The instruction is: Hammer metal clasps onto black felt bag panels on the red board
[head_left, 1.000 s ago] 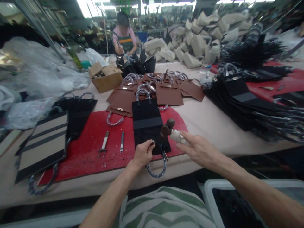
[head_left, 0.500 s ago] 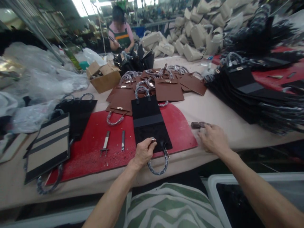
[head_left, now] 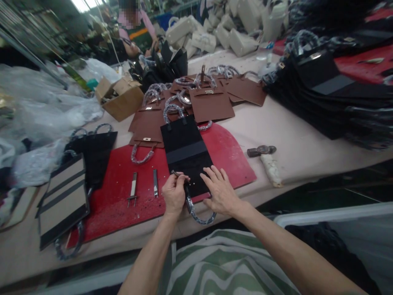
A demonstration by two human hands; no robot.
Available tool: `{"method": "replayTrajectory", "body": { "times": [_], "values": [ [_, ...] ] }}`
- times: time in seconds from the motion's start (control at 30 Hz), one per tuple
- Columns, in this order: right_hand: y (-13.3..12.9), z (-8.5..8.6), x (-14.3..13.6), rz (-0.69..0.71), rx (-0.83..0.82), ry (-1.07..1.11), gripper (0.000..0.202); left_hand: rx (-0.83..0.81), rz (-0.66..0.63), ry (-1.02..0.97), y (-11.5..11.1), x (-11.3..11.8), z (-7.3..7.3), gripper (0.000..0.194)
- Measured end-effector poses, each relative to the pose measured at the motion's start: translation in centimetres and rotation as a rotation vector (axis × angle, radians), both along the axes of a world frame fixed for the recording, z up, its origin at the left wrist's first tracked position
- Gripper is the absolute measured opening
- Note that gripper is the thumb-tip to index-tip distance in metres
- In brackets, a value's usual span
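Note:
A black bag panel [head_left: 184, 135] with plastic-wrapped handles at both ends lies on a red board [head_left: 123, 168]. My left hand [head_left: 175, 194] is closed at the panel's near left edge, gripping a slim metal rod that looks like a punch [head_left: 175, 173]. My right hand [head_left: 221, 190] rests over the near right corner with its fingers stretched and spread, holding nothing. Below the hands hangs the near wrapped handle [head_left: 201, 220], past the board's edge. A hammer [head_left: 268, 164] with a pale wrapped grip lies on the table, right of the board.
Left of the panel lie a pronged tool [head_left: 133, 190] and a flat metal tool [head_left: 155, 183]. Brown bag panels [head_left: 211, 106] are piled behind, near a cardboard box [head_left: 124, 100]. Black panels [head_left: 322, 98] are stacked at right. A person [head_left: 138, 30] works across the table.
My right hand has let go of the hammer and moved left onto the black panel. My left hand has shifted left, still holding the punch. The view has tilted down.

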State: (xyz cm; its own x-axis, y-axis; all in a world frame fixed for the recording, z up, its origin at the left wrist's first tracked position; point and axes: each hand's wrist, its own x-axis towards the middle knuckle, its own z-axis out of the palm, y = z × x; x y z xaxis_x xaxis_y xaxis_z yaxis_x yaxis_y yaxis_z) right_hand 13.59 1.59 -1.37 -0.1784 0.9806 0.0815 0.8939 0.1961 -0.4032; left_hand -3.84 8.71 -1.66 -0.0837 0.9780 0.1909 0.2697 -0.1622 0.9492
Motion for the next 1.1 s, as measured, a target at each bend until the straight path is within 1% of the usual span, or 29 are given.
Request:
{"method": "replayTrajectory", "body": {
  "times": [0.07,0.13,0.17,0.23,0.33,0.43,0.5,0.53,0.57,0.6,0.63,0.67,0.73,0.77,0.8,0.83,0.87,0.97,1.0,1.03,1.1],
  "values": [
    [-0.3,0.7,-0.2,-0.055,-0.007,-0.018,0.085,-0.025,-0.002,0.067,0.5,-0.6,0.6,0.021],
    [-0.9,1.4,-0.8,-0.154,-0.010,-0.053,0.084,-0.030,0.069,0.174,1.1,-1.9,1.0,0.021],
    [-1.2,1.7,-1.1,-0.208,-0.015,-0.076,0.082,-0.023,0.104,0.263,1.4,-2.7,1.1,0.021],
    [-1.8,2.3,-1.7,-0.288,-0.038,-0.133,0.076,-0.006,0.146,0.507,2.0,-4.2,1.3,0.020],
    [-2.3,3.1,-2.1,-0.333,-0.076,-0.216,0.066,-0.010,0.151,0.861,2.5,-5.7,1.5,0.019],
    [-2.2,3.8,-1.9,-0.338,-0.102,-0.240,0.053,-0.018,0.099,1.084,2.4,-5.8,2.0,0.018],
    [-2.2,4.0,-1.6,-0.344,-0.107,-0.230,0.045,0.053,0.061,1.130,2.0,-5.3,2.3,0.017],
    [-2.2,4.1,-1.5,-0.350,-0.101,-0.222,0.043,0.127,0.037,1.100,1.6,-4.9,2.3,0.017],
    [-2.3,4.1,-1.4,-0.354,-0.091,-0.214,0.042,0.217,-0.010,1.034,1.1,-4.5,2.3,0.018],
    [-2.4,4.0,-1.3,-0.356,-0.079,-0.207,0.041,0.308,-0.097,0.948,0.5,-3.9,2.2,0.020],
    [-2.5,4.0,-1.2,-0.357,-0.068,-0.200,0.041,0.389,-0.230,0.865,-0.2,-3.4,2.1,0.023],
    [-2.6,3.9,-1.2,-0.355,-0.061,-0.195,0.041,0.452,-0.399,0.802,-1.0,-2.9,1.9,0.026],
    [-2.8,3.7,-1.1,-0.348,-0.056,-0.191,0.042,0.523,-0.736,0.775,-2.4,-2.2,1.4,0.032],
    [-2.8,3.7,-1.1,-0.348,-0.056,-0.192,0.042,0.544,-0.845,0.800,-2.8,-2.2,1.1,0.035],
    [-2.9,3.6,-1.1,-0.348,-0.056,-0.195,0.042,0.561,-0.893,0.831,-3.0,-2.4,0.8,0.036],
    [-2.9,3.6,-1.1,-0.351,-0.055,-0.199,0.042,0.571,-0.873,0.858,-3.0,-2.9,0.5,0.036],
    [-2.9,3.6,-1.1,-0.355,-0.053,-0.203,0.042,0.571,-0.790,0.883,-2.8,-3.6,0.2,0.035],
    [-3.0,3.7,-1.1,-0.388,-0.055,-0.218,0.041,0.542,-0.400,0.914,-1.4,-6.0,-0.5,0.034],
    [-3.1,3.8,-1.1,-0.407,-0.062,-0.221,0.040,0.537,-0.324,0.904,-1.0,-6.6,-0.7,0.034],
    [-3.1,3.9,-1.2,-0.428,-0.071,-0.223,0.039,0.541,-0.299,0.886,-0.8,-7.0,-0.8,0.034],
    [-3.3,4.1,-1.3,-0.465,-0.095,-0.226,0.036,0.564,-0.359,0.839,-0.8,-7.2,-1.0,0.031]
  ]
}}
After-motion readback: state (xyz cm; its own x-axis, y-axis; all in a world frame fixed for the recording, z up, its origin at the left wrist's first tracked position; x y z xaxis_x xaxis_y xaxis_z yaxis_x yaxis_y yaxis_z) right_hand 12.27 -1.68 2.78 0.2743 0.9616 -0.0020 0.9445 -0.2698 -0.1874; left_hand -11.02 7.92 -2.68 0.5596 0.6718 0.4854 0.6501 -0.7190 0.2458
